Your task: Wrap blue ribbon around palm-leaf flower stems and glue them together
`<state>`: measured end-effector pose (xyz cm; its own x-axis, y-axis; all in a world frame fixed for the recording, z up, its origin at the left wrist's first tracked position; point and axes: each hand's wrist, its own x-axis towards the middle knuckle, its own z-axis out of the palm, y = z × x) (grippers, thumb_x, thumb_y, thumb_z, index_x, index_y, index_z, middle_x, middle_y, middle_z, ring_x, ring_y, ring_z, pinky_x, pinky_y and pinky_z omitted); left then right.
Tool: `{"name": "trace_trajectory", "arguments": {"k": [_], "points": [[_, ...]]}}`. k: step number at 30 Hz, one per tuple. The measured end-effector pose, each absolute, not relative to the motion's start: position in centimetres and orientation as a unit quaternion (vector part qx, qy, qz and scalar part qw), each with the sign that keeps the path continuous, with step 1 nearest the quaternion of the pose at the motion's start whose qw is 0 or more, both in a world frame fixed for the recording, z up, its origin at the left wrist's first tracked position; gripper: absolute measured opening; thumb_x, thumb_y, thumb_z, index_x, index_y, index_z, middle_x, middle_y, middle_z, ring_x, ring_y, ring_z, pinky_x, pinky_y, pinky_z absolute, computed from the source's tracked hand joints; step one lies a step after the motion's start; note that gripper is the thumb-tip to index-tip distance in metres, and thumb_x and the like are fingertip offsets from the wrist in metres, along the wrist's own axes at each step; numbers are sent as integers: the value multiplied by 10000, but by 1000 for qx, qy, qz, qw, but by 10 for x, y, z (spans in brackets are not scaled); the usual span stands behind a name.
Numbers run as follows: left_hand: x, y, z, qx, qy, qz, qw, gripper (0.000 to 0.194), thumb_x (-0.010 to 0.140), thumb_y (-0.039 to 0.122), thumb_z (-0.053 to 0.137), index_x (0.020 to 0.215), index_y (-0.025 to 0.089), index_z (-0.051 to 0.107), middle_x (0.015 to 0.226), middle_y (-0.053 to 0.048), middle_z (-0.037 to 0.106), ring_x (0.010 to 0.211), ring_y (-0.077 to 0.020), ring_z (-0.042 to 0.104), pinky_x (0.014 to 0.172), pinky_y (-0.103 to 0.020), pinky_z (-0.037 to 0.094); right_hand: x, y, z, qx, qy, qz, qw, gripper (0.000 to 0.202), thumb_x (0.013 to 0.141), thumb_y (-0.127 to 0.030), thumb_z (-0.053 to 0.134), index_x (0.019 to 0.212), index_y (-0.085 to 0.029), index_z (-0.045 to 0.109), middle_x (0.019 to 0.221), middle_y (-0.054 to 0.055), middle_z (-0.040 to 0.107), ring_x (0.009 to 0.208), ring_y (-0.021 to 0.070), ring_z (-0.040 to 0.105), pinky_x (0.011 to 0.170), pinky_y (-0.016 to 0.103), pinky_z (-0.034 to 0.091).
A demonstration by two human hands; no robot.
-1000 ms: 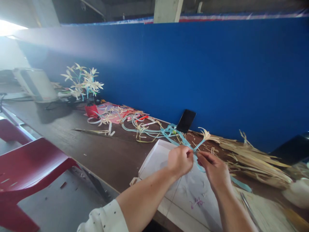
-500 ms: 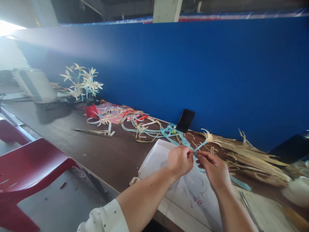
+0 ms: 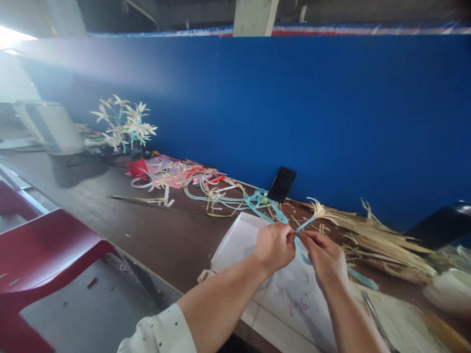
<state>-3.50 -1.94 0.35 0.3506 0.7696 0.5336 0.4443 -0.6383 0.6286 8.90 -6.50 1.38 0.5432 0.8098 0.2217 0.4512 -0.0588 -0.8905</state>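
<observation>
A cream straw-like flower (image 3: 318, 209) on a stem wrapped in light blue ribbon (image 3: 306, 224) slants up to the right from between my fingertips. My left hand (image 3: 275, 247) is closed in a pinch at the stem's lower end. Beside it, almost touching, my right hand (image 3: 326, 255) pinches the same spot with thumb and forefinger. A length of light blue ribbon (image 3: 300, 251) hangs below the fingers, over a white box lid (image 3: 235, 245) with pink handwriting. What lies exactly between the fingertips is hidden.
Dried leaf strips (image 3: 390, 240) lie at the right, near a black phone (image 3: 282, 184) leaning on the blue partition (image 3: 331, 108). Blue ribbon loops and straw scraps trail leftward to a red pot (image 3: 138, 168) of finished flowers (image 3: 127, 122). A red chair (image 3: 47, 250) stands at the left.
Both hands stay at nearly the same place. My right fingers have closed in more on the stem's lower end, and the ribbon below has shifted slightly. The view has turned a little.
</observation>
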Motion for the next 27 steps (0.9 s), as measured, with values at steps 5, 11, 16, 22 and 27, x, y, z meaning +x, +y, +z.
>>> {"name": "trace_trajectory", "arguments": {"k": [5,11,16,22,27], "points": [[-36,-20,3,800,379,425,189,156,810,227,460,764,185,603,801,-33,643,762,-155,580,657,-245,405,88,-64,14,-714,-428,165,528,359,683,-452,635,860,-151,721,505,0,566,505,160,520,474,258,365],[-37,-21,5,804,374,426,181,166,825,250,453,760,185,592,792,-28,641,748,-148,575,638,-240,392,88,-65,15,-730,-442,154,498,368,694,-476,638,876,-165,717,538,3,593,535,168,538,508,263,378],[-37,-22,6,809,358,430,178,171,834,253,452,755,180,586,775,-25,635,737,-137,567,628,-232,381,92,-66,15,-738,-444,146,487,418,691,-505,633,934,-175,717,561,7,615,535,171,541,512,266,378],[-36,-21,5,811,349,434,179,176,848,265,448,787,183,592,797,-23,639,750,-136,570,639,-230,390,97,-66,10,-723,-463,130,496,470,687,-520,620,964,-155,720,540,19,613,531,185,549,507,271,382],[-36,-21,5,806,344,443,188,193,855,280,445,784,184,596,793,-22,641,758,-141,574,657,-236,403,98,-65,7,-717,-465,116,506,486,680,-525,615,960,-143,724,539,30,614,541,193,554,508,273,386]]}}
